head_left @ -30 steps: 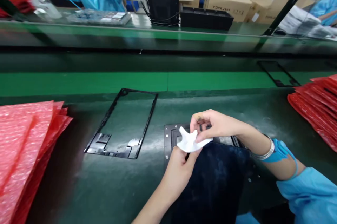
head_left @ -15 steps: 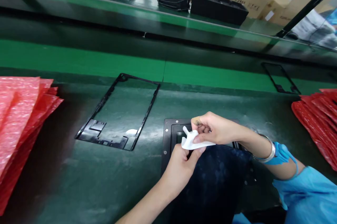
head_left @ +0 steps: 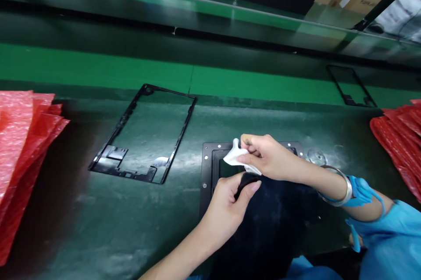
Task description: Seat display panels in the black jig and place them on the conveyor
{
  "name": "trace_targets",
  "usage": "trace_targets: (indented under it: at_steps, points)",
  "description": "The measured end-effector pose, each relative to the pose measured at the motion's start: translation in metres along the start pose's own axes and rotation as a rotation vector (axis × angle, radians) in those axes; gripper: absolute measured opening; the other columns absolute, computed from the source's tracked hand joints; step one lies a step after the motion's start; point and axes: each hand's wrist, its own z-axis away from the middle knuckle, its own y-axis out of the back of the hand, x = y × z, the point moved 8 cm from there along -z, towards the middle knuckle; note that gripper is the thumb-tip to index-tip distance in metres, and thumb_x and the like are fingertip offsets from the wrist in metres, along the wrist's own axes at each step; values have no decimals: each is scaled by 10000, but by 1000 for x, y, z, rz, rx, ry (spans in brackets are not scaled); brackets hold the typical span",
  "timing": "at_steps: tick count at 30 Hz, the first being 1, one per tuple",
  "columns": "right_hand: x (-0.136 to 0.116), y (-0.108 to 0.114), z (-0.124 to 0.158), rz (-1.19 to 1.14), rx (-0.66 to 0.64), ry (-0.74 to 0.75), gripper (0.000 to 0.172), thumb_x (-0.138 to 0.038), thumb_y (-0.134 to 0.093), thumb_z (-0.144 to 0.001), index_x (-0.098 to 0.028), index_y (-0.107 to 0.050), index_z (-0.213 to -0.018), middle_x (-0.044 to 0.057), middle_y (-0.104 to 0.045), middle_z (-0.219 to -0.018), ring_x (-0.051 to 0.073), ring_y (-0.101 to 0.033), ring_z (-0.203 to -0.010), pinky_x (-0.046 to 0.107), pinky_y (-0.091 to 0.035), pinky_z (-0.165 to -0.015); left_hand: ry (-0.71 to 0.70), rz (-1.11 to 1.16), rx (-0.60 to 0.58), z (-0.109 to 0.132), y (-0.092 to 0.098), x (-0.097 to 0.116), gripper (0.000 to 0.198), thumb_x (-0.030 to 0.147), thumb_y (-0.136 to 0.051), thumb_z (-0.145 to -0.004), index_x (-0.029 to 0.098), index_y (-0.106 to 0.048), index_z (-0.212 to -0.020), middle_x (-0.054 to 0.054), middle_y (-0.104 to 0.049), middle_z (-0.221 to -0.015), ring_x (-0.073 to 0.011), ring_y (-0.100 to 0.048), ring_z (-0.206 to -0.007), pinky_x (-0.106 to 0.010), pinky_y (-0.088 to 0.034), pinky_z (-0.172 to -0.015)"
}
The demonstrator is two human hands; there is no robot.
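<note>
My left hand (head_left: 226, 203) grips the upper edge of a dark, smudged panel (head_left: 266, 223), thumb on the near face and fingers behind. The panel stands tilted toward me and hides much of what lies beyond it. Pinched in my right hand (head_left: 274, 157) is a crumpled white cloth (head_left: 235, 155), just above that edge. Underneath, flat on the bench, lies a black rectangular fixture plate (head_left: 206, 172) with small round metal spots along its border. To its left rests a thin black frame (head_left: 180, 141) with an open middle.
Red bubble bags (head_left: 19, 148) are piled at the left, with another red stack (head_left: 401, 148) at the right. A second black frame (head_left: 350, 84) lies farther back. Beside the plate sits a clear round disc (head_left: 316, 156). A raised shelf (head_left: 210, 5) crosses the back, bearing boxes.
The white cloth has come away from my left fingers and moved up and left with my right hand. My left hand stays on the panel's edge. The view has tipped slightly downward.
</note>
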Motion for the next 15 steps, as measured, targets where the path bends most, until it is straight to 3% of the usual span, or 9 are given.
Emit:
trace_targets:
  at_steps: [3,5,7,10,15]
  points:
    - [4,24,2,94,193,-32,242,-283,-554,-846,-236,-354,-720,-74,-434,-550,86,-373,-479,224,-254,-482,-11,0,10,0,2,2,437,456,-554,-873,203,-371,-567,47,-293,-555,-96,-241,-536,-240,-271,-502]
    - [0,43,8,265,360,-27,196,-258,-564,-828,-233,-392,-739,-66,-459,-553,93,-391,-479,236,-255,-500,-25,0,11,-1,3,2,434,454,-554,-876,203,-367,-574,46,-298,-568,-98,-242,-549,-240,-288,-518]
    - [-9,50,16,453,448,5,116,-181,-564,-786,-225,-458,-770,-61,-474,-554,96,-398,-484,245,-252,-518,-28,-3,10,-2,5,1,431,460,-553,-878,202,-378,-580,45,-305,-574,-98,-243,-552,-239,-291,-522]
    - [-23,36,22,549,362,85,156,-89,-543,-725,-220,-543,-809,-58,-497,-569,91,-413,-496,239,-262,-528,-14,0,15,-2,6,-1,444,499,-570,-864,201,-400,-582,46,-309,-567,-96,-241,-542,-239,-267,-500]
    - [-30,8,25,353,159,151,19,-182,-619,-810,-196,-624,-798,-41,-565,-654,76,-444,-530,227,-332,-551,-8,11,50,-1,8,-1,479,567,-597,-821,194,-433,-568,60,-289,-517,-84,-212,-503,-242,-214,-467]
